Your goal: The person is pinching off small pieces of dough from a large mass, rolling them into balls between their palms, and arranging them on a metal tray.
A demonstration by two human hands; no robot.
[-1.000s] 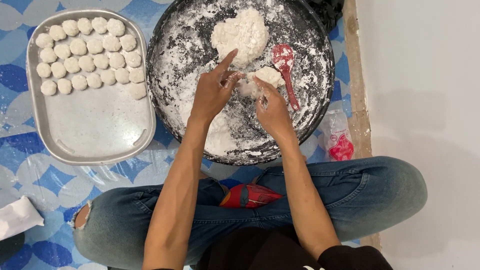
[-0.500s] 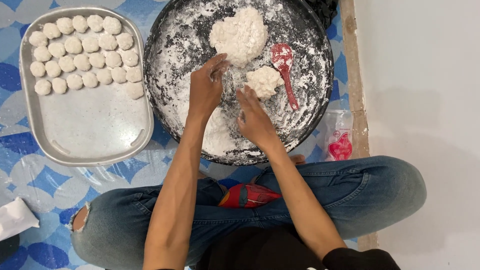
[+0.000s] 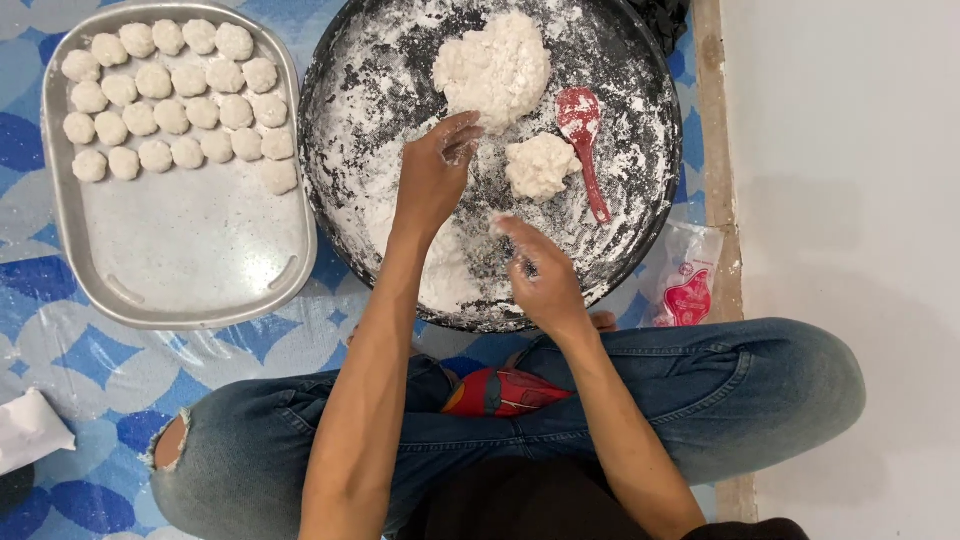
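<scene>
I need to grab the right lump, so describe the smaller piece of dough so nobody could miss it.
Start at the round dark floured pan in front of the seated person. Near its right side lies a red plastic spoon; the small dough lump sits against the spoon's left. It is far smaller than the big dough mass above it.

Clear packet (image 3: 688, 280): lying flat on the floor just right of the round dark pan (image 3: 655, 215), near the knee; see-through plastic showing a red and pink printed patch.
White packet (image 3: 30, 430): sitting crumpled at the left edge, on the blue patterned mat (image 3: 90, 375).
</scene>
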